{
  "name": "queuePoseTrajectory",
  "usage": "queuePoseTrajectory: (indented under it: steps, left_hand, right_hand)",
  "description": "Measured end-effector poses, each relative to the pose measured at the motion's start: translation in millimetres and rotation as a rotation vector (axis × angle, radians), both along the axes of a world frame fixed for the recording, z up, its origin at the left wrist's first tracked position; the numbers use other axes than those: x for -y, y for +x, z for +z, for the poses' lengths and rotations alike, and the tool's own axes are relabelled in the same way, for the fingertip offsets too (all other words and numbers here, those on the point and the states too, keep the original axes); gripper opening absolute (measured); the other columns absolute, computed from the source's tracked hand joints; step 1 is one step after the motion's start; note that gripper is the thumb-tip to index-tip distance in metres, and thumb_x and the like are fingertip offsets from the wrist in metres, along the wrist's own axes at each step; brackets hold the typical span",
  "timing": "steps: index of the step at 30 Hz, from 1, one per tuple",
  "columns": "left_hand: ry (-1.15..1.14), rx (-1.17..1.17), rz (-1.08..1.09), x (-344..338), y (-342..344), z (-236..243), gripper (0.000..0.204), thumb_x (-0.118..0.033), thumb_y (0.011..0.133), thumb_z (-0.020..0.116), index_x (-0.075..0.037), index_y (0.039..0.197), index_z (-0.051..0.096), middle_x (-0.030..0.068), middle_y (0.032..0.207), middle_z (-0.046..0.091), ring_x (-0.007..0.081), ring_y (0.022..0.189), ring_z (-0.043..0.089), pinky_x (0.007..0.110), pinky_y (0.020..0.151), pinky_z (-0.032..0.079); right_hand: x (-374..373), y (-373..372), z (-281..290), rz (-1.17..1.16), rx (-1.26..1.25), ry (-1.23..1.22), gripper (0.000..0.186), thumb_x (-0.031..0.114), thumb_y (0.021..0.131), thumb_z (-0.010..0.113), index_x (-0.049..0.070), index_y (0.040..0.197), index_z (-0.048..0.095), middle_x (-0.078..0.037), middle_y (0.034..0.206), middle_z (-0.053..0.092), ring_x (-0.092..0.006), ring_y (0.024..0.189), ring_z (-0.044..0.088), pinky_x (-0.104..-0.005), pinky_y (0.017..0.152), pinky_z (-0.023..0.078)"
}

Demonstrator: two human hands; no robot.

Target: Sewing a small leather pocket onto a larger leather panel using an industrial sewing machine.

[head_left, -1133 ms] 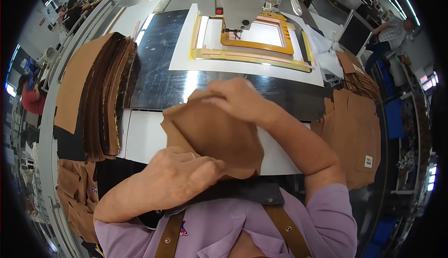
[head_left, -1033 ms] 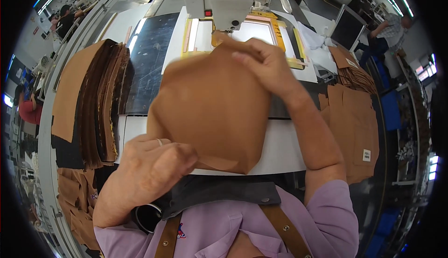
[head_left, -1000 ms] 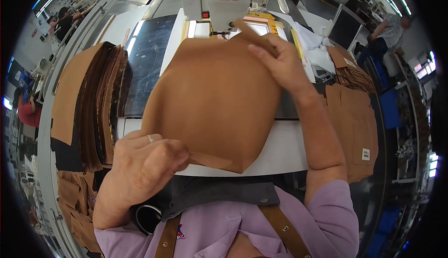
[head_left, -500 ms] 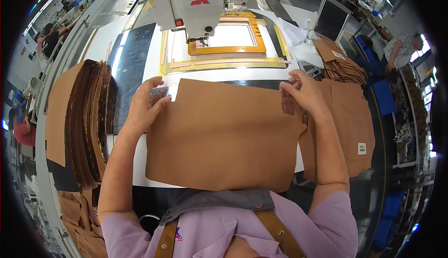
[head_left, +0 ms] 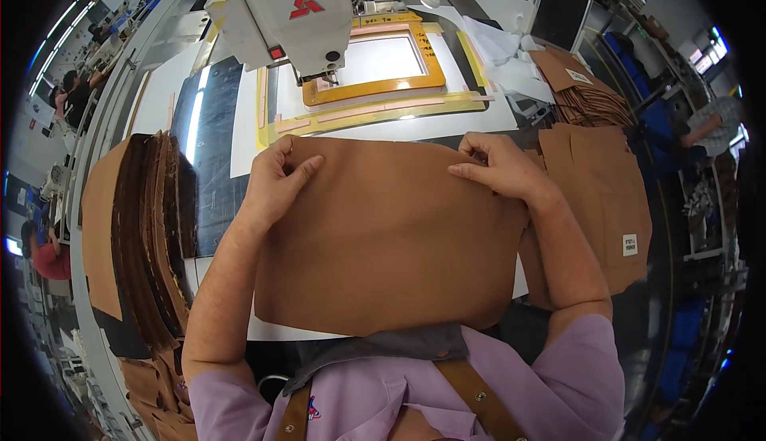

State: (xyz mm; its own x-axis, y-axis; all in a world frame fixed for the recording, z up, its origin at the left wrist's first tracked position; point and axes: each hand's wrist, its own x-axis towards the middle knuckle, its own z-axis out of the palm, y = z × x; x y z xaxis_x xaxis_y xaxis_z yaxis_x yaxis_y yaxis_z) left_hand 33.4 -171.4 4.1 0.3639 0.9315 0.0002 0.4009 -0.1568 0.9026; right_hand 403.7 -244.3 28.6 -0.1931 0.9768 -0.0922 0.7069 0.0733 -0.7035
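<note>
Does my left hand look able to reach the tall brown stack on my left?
Probably yes: nothing visible stands between the left hand and the stack. It seems busy at the upper left corner of the brown sheet, though, so it would likely have to leave that first.

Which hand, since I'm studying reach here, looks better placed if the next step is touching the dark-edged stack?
Probably the left hand: gripping the upper left of the brown panel, it is nearer the dark-edged stack. The right hand grips farther right.
</note>
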Motion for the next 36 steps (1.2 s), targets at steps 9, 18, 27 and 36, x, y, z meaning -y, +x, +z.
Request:
queuePoseTrajectory:
  steps: [9,18,27,36]
  left_hand:
    - [0.036,-0.291,0.203,-66,10,-8,0.025,-0.024,0.09,0.077,-0.001,0.082,0.07,0.0014,0.062,0.065,0.0089,0.058,0.062,0.025,0.055,0.047]
    - [0.227,-0.6,0.333,-139,10,-22,0.029,-0.038,0.082,0.077,-0.01,0.089,0.074,0.0031,0.08,0.072,0.0163,0.076,0.069,0.039,0.086,0.045]
    - [0.477,-0.763,0.323,-227,39,-15,0.025,-0.029,0.087,0.068,-0.009,0.102,0.073,0.0083,0.087,0.072,0.0271,0.091,0.069,0.046,0.1,0.038]
    - [0.844,-0.775,0.156,-272,30,-28,0.029,-0.028,0.088,0.069,-0.006,0.106,0.072,0.0128,0.096,0.073,0.0319,0.094,0.069,0.046,0.097,0.042]
  right_hand:
    - [-70,31,-22,-0.24,-0.138,0.12,0.022,0.018,0.089,0.076,0.002,0.101,0.067,-0.006,0.082,0.071,-0.0134,0.076,0.066,-0.0293,0.072,0.052]
    - [-146,30,-32,-0.288,0.1,0.248,0.02,0.018,0.088,0.072,0.003,0.099,0.065,-0.01,0.083,0.074,-0.0242,0.08,0.072,-0.0361,0.076,0.055]
    - [-255,42,-39,-0.344,0.209,0.359,0.022,0.024,0.09,0.073,0.009,0.104,0.068,-0.011,0.102,0.076,-0.0297,0.098,0.071,-0.0399,0.085,0.055]
    - [-328,32,-22,-0.52,0.248,0.639,0.021,0.022,0.096,0.063,0.017,0.115,0.069,-0.006,0.112,0.075,-0.0277,0.106,0.07,-0.0432,0.091,0.054]
